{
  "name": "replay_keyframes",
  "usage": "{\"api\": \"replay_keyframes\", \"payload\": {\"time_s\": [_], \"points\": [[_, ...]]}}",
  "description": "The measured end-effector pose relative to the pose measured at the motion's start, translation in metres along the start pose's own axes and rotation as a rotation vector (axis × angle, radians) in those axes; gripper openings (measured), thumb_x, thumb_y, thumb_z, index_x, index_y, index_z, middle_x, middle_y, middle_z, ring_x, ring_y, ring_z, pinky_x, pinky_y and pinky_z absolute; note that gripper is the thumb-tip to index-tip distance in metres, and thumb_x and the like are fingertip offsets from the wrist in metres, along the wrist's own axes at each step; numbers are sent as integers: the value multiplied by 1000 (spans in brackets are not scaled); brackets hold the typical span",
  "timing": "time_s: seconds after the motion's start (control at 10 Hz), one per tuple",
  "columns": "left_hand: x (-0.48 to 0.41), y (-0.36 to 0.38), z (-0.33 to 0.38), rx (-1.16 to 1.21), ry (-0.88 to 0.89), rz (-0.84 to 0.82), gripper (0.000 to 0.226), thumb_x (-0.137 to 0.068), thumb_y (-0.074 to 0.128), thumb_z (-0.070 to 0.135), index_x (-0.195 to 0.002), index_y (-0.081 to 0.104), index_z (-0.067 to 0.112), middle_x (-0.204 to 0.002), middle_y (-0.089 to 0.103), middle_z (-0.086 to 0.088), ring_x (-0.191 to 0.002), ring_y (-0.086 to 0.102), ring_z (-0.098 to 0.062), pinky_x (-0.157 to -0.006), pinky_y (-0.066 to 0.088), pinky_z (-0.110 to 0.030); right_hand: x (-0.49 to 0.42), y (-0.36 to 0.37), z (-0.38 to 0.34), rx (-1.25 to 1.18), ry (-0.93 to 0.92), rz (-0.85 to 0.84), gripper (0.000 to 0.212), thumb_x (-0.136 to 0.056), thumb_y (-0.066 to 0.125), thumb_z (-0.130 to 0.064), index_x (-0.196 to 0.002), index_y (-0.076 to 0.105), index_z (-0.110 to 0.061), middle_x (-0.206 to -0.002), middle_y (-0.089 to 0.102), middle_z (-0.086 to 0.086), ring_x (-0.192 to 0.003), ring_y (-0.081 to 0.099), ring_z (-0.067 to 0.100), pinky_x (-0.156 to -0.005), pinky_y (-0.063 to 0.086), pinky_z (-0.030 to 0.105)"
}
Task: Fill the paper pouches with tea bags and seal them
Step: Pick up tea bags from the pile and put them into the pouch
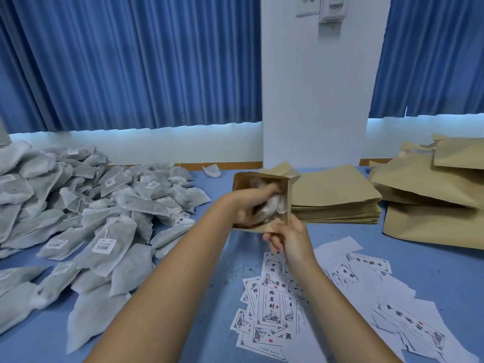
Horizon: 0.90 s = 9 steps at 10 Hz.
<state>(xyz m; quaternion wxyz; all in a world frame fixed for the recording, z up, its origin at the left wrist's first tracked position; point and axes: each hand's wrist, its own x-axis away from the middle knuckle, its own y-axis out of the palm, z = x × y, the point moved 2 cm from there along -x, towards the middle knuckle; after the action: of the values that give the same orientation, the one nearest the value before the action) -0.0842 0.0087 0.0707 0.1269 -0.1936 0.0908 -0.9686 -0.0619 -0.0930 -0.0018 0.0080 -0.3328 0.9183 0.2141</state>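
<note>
A brown paper pouch (243, 180) is held in the air over the table's middle, its mouth open toward me. My left hand (250, 205) reaches into that mouth and grips a white tea bag (273, 204), fingers partly hidden inside. My right hand (286, 238) pinches the pouch's lower near edge from below. A large heap of grey-white tea bags (86, 213) with small labels covers the left of the blue table.
A flat stack of brown pouches (337, 197) lies right of the held pouch. Bigger brown bags (434, 195) pile up at the far right. Printed white labels (272, 305) and backing sheets are scattered near the front. A white pillar (314, 100) and blue curtains stand behind.
</note>
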Motion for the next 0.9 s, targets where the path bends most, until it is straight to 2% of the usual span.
{"api": "replay_keyframes", "payload": {"time_s": [0.1, 0.2, 0.3, 0.4, 0.5, 0.6, 0.7, 0.8, 0.9], "points": [[-3, -11, -6, -354, 43, 392, 27, -98, 48, 31, -102, 59, 7, -97, 61, -16, -88, 60, -28, -76, 47, -33, 10, 15, 10, 102, 51, -115, 18, -91, 39, 11, -87, 49, -3, -48, 56, 10, -32, 22, 11, -37, 28, 23], [8, -28, -19, -738, -75, 666, 41, -100, 42, 20, -134, 46, -2, -136, 49, -21, -125, 48, -36, -99, 40, -41, 17, 27, 12, 151, 26, -270, 20, -90, 39, 12, -91, 52, -3, -47, 56, 10, -30, 26, 11, -35, 27, 19], [-4, -32, -39, -982, -130, 516, 38, -101, 39, 22, -133, 49, 2, -135, 51, -14, -127, 47, -35, -107, 36, -41, 16, 25, 15, 83, 30, -239, 35, -91, 39, 10, -104, 61, -13, -49, 56, 13, -30, 24, 11, -35, 30, 19], [-1, -16, -27, -1139, -87, 388, 36, -101, 37, 17, -132, 49, 2, -138, 47, -15, -127, 45, -35, -109, 33, -40, 7, 16, 15, -1, 48, -113, 26, -92, 36, 9, -87, 56, -7, -52, 56, 14, -30, 24, 11, -37, 33, 21], [32, 19, -14, -1247, 254, 495, 24, -95, 44, 17, -100, 66, 11, -102, 65, -10, -97, 62, -29, -71, 46, -32, 3, 11, 18, -68, 106, 11, 28, -90, 35, 8, -70, 43, -9, -43, 39, 5, -30, 22, 9, -38, 30, 20], [75, 26, -24, -920, 1151, 1008, 22, -82, 43, 17, -73, 63, 16, -68, 62, 1, -60, 57, -18, -48, 34, -27, 3, 5, 17, -160, 134, 58, 25, -91, 34, 7, -74, 44, -8, -39, 41, 0, -30, 22, 6, -37, 28, 19], [75, -29, -57, -528, 1000, 1406, 16, -82, 45, 13, -90, 59, 12, -86, 59, -1, -77, 52, -17, -58, 35, -26, 3, -1, 13, -238, 118, 66, 17, -95, 35, 5, -85, 47, -3, -53, 60, 7, -29, 25, 6, -36, 30, 20], [38, -83, -113, -899, -52, 1097, 47, -94, 45, 42, -130, 44, 12, -128, 51, -12, -117, 47, -29, -91, 41, -39, 4, -1, 11, -267, 108, 72, 18, -96, 34, 4, -87, 47, -3, -58, 62, 10, -29, 26, 6, -37, 31, 20], [23, -88, -153, -1177, -349, 817, 68, -87, 40, 67, -139, 32, 23, -133, 46, -11, -125, 39, -28, -95, 35, -40, 4, 2, 11, -274, 102, 53, 18, -97, 34, 4, -89, 48, -4, -60, 61, 11, -30, 29, 7, -39, 33, 20]]}}
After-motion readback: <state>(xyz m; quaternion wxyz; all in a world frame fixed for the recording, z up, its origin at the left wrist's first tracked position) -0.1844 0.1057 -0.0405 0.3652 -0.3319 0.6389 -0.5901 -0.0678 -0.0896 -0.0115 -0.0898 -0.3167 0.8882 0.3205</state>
